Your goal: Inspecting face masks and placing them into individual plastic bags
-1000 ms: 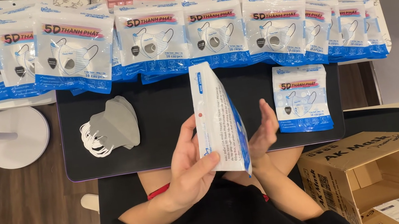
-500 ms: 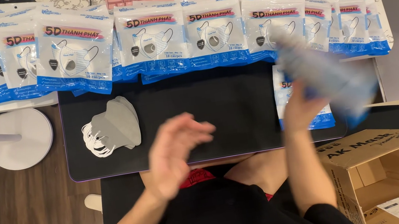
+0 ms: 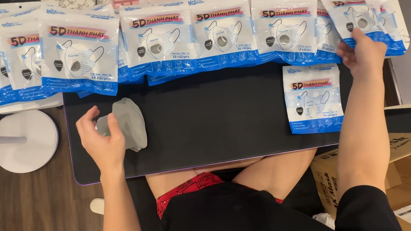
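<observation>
My left hand (image 3: 101, 138) closes on the grey masks (image 3: 126, 124) just right of my fingers, while my right hand (image 3: 364, 52) seemingly pinches a mask packet (image 3: 361, 17) directly ahead.

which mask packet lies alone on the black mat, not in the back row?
The white-and-blue plastic mask packet lying flat near the black desk mat's right edge, just inside the right hand; every other packet overlaps its neighbours in the row behind.

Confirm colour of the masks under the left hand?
Grey; the stack of masks shows best in the head view.
</observation>
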